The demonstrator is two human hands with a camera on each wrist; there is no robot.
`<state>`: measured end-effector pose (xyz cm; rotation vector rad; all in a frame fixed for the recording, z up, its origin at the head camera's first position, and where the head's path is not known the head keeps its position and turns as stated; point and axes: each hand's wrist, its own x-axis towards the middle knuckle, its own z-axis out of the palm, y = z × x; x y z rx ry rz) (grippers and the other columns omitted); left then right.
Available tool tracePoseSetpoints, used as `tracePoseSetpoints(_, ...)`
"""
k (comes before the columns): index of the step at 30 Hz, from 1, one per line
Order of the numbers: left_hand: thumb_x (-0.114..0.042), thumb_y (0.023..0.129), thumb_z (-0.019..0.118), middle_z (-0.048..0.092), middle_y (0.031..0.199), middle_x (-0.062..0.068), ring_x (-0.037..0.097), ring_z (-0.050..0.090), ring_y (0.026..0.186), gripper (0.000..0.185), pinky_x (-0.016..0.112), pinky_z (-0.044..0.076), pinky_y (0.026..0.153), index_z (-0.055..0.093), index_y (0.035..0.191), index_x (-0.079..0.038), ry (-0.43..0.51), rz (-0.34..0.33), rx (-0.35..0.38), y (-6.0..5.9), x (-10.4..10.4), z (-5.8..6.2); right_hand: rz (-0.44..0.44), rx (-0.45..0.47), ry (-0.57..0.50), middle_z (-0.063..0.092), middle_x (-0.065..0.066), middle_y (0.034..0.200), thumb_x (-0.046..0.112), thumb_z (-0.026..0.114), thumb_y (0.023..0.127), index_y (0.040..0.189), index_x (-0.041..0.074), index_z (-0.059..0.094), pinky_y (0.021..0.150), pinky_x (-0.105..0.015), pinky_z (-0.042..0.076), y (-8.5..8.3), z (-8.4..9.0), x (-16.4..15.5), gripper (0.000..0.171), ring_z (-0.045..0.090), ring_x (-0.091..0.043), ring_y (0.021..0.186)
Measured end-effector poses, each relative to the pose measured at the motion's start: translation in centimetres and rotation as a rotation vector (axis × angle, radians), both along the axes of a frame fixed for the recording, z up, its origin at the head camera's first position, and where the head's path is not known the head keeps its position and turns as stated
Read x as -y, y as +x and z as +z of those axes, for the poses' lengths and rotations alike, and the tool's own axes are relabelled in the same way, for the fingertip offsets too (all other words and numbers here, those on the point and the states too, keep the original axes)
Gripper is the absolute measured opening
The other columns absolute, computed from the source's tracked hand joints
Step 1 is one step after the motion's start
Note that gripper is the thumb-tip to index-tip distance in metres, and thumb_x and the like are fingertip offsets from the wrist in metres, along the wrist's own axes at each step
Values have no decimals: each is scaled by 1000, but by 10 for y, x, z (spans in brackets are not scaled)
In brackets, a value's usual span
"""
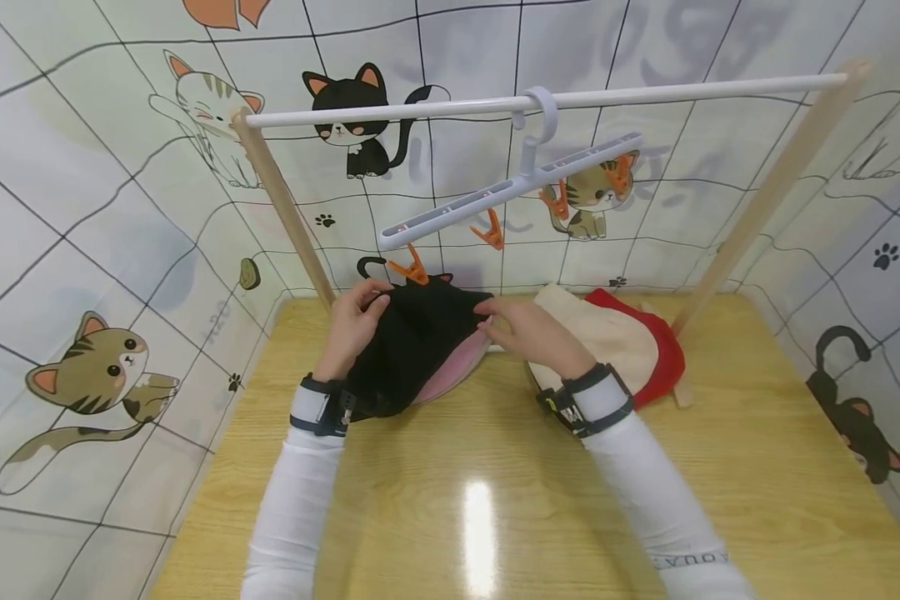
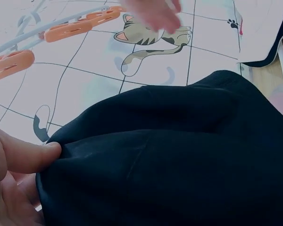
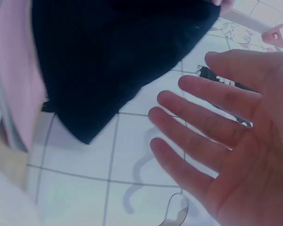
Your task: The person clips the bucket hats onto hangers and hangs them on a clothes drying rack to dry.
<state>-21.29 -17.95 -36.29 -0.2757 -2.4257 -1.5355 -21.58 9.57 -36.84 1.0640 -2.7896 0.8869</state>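
black cloth in left hand grip; right hand flat, empty; sleeve lettering unreadable.

A black cloth with pink lining, orange clips on a white hanger.

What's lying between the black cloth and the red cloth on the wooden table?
A cream cloth lies between the black cloth and the red cloth, seen in the head view.
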Motion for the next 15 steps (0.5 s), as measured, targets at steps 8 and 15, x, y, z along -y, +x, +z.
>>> tracePoseSetpoints(8,0,96,56,65,103,18,28,54,91,16,36,43,81,67,106,3,-77,-56,36,-4,6,1,142,31,-168,63,-18,119,10,58,96,122,-6,60,92,-40,47,-21,35,18,31,60,-28,109)
tracePoseSetpoints(15,-1,96,56,65,104,18,29,51,89,18,36,42,78,68,108,2,-190,-91,44,-3,7,8,186,168,-315,58,-14,129,18,53,100,132,-1,54,97,-36,43,-29,68,41,37,54,-23,118)
